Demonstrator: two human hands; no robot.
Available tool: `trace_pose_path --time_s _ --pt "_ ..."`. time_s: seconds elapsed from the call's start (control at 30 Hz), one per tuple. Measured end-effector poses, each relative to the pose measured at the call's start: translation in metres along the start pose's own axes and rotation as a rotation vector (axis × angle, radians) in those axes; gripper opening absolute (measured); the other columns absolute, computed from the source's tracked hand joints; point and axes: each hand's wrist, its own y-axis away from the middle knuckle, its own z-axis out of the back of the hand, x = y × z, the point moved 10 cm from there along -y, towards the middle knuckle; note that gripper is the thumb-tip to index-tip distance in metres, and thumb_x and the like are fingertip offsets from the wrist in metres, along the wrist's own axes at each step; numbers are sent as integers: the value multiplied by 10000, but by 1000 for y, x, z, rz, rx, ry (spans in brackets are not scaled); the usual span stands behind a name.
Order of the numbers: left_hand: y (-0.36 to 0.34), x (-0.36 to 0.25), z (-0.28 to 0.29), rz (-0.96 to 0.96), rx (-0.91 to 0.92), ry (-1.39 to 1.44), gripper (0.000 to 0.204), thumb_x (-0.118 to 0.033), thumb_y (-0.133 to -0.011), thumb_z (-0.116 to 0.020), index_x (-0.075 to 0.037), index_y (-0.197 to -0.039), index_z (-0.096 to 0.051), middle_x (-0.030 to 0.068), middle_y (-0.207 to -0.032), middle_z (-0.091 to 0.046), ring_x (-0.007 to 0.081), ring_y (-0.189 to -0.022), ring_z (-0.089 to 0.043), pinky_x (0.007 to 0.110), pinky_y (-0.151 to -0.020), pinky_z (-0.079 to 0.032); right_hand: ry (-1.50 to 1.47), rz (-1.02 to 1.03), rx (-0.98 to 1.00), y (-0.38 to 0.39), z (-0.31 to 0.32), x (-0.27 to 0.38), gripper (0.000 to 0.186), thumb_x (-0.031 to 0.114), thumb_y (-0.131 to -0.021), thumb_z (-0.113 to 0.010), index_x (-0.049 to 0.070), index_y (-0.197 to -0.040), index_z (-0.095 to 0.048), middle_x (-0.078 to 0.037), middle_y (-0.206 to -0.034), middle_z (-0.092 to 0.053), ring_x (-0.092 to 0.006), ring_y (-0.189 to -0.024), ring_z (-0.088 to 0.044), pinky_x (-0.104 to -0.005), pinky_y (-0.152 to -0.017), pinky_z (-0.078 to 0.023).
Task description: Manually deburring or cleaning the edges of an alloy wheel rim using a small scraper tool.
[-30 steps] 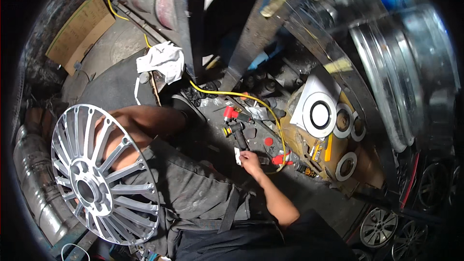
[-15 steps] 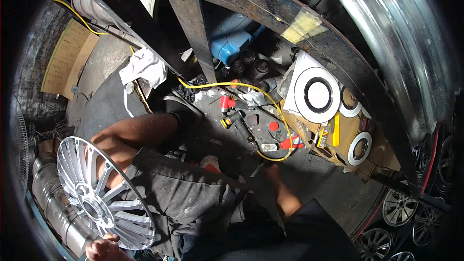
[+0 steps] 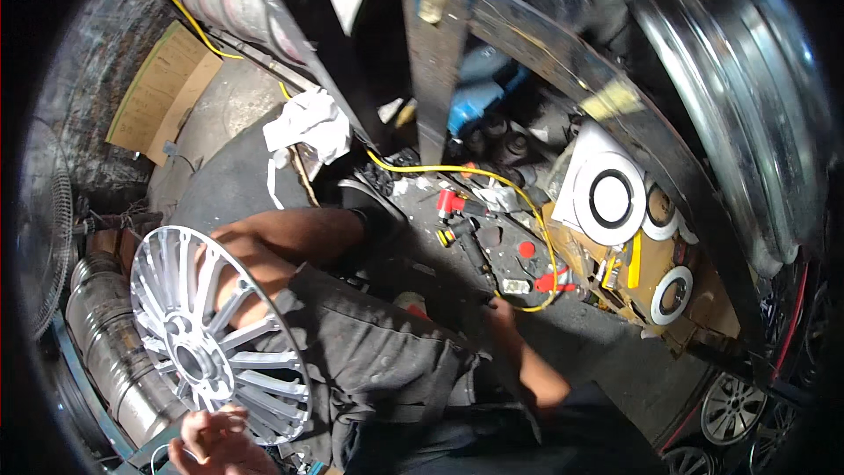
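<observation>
A silver multi-spoke wheel face (image 3: 255, 359) with a thin dark rim stands tilted at the left, against my bent leg, which shows between its spokes. In front of its lower edge is my left hand (image 3: 215, 444), its fingers half bent and apart; whether they touch the wheel I cannot tell. My right hand (image 3: 505, 320) reaches down to the floor, by the tail end of a black and yellow air tool (image 3: 470, 246). Shadow and blur hide its fingers and whether they hold anything. A red-headed air tool (image 3: 451, 203) lies just beyond.
A yellow hose (image 3: 510, 183) curves around the tools. White discs with black rings (image 3: 610, 198) lie on cardboard (image 3: 571, 211) at the right. A dark metal frame (image 3: 431, 79) crosses above. Several wheels (image 3: 731, 406) stand lower right; a fan (image 3: 53, 229) is far left.
The whole view has shifted, so the scene sits further right and lower. My right hand is closer to the black and yellow air tool. My left hand's fingers have spread more.
</observation>
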Motion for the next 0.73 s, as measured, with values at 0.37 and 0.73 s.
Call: trace_pose_path --time_s 0.37,0.73 --pt "7 70 14 217 61 491 416 -39 -899 -626 33 -1297 -529 228 -1063 -672 296 -903 -676 425 -825 -549 -505 829 645 224 52 561 287 -1 -923 -642 -57 -1204 -618 -114 -1050 -699 -135 -865 -678 -264 -808 -541" --pt "-21 94 78 274 -193 789 599 -15 -932 -639 6 -1452 -345 192 -1187 -621 202 -1002 -647 338 -939 -517 -332 845 1179 406 -79 661 681 41 -976 -555 20 -1550 -189 -250 -1255 -612 -291 -979 -712 -361 -821 -604"
